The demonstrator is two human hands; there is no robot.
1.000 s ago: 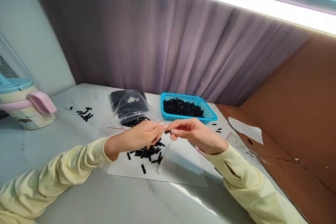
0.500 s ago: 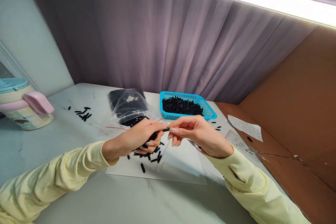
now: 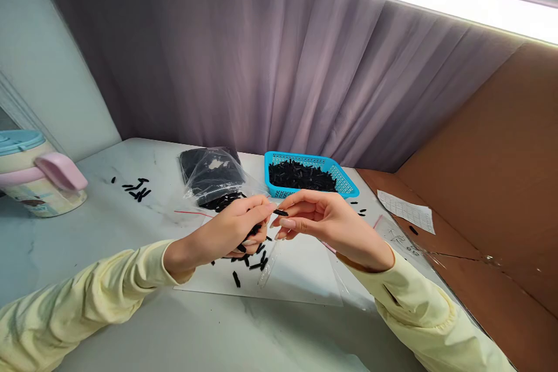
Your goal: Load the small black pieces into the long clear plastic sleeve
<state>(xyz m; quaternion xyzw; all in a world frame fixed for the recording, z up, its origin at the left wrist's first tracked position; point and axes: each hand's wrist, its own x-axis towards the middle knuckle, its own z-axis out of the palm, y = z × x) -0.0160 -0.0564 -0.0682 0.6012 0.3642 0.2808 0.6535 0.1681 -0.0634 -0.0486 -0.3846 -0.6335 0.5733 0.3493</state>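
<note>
My left hand (image 3: 235,224) is closed around a handful of small, slender black pieces, some showing between its fingers. At its thumb and fingertip one black piece (image 3: 280,213) sticks out to the right. My right hand (image 3: 331,224) is beside that piece, thumb and forefinger parted around its end; whether they touch it is hard to tell. Under both hands lies a white sheet (image 3: 305,282), with loose black pieces (image 3: 236,279) scattered on it. A clear plastic bag (image 3: 209,174) with a dark flat thing and more black pieces lies behind my left hand.
Behind my right hand stands a blue basket (image 3: 355,190) heaped with black pieces. Several more pieces (image 3: 138,192) lie at the left, near a mug with a pink handle (image 3: 61,171). A printed paper (image 3: 405,209) and a small clear bag with metal bits (image 3: 396,238) are at the right.
My right thumb and forefinger have parted from the black piece, which now shows more of its length at my left fingertips. The left hand keeps its handful.
</note>
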